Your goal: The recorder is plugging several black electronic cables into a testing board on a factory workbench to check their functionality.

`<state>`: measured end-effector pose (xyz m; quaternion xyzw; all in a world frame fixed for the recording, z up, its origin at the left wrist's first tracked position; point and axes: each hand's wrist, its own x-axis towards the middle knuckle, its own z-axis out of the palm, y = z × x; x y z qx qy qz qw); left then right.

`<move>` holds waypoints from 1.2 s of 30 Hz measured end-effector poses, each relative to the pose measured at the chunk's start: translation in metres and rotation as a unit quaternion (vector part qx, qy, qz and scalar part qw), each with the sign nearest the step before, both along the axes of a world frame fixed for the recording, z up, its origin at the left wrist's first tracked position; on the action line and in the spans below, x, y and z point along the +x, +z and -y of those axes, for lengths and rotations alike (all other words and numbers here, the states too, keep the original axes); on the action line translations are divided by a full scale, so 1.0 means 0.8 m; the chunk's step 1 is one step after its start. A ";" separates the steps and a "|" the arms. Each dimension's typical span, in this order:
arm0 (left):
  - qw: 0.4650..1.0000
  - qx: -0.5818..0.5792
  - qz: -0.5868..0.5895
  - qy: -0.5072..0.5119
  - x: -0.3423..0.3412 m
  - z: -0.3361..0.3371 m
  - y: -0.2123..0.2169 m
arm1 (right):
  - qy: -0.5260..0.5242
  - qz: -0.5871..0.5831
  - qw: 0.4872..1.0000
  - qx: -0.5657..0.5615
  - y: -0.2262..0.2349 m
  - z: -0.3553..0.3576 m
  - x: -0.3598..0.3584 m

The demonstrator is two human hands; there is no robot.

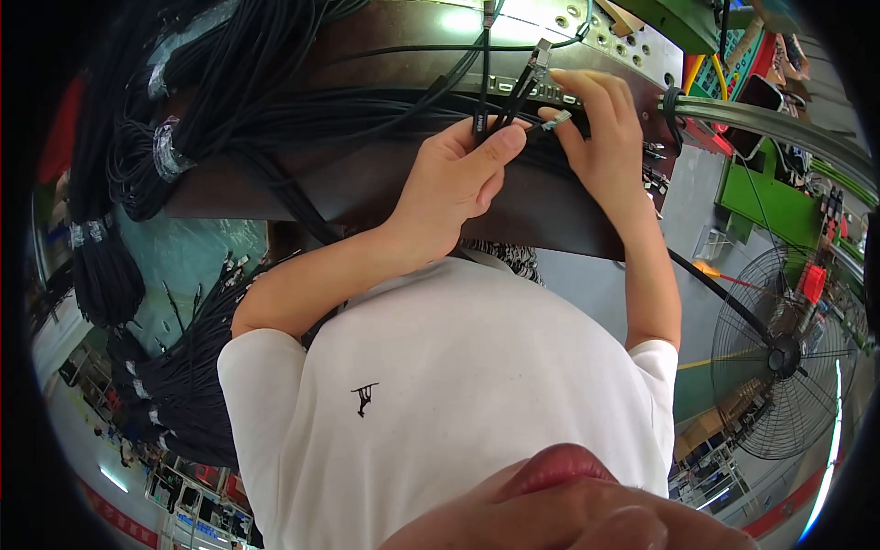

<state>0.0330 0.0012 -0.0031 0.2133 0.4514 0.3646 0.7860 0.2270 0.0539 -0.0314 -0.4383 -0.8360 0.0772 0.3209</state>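
Observation:
My left hand (454,179) is closed around several black cables, its thumb pressed on top. Their silver metal plug ends stick out past the fingers. One bunch of plugs (539,62) points up and away, while a single plug (556,120) points right from beside the thumb tip. My right hand (607,137) is just right of these plugs, thumb and forefinger apart in a curve around them. Its thumb tip is close to the single plug; whether they touch I cannot tell. Behind the hands, a row of metal ports (532,90) lines the dark table (403,183).
Bundled black cables (170,151) wrapped in clear film fill the left side. More cables (188,394) hang lower left. A perforated metal plate (632,41) sits at the far edge. A curved metal bar (770,115) and a caged fan (779,353) stand at right.

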 end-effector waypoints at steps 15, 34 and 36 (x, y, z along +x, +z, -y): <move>0.988 0.151 0.019 -0.010 -0.045 0.002 0.011 | 0.055 -0.031 0.996 0.068 0.000 -0.007 -0.034; 0.995 0.043 0.069 -0.064 -0.034 0.002 -0.004 | 0.115 0.061 0.985 0.114 -0.003 -0.025 -0.031; 0.995 0.043 0.072 -0.053 -0.034 0.001 -0.004 | 0.116 0.053 0.986 0.110 -0.007 -0.026 -0.029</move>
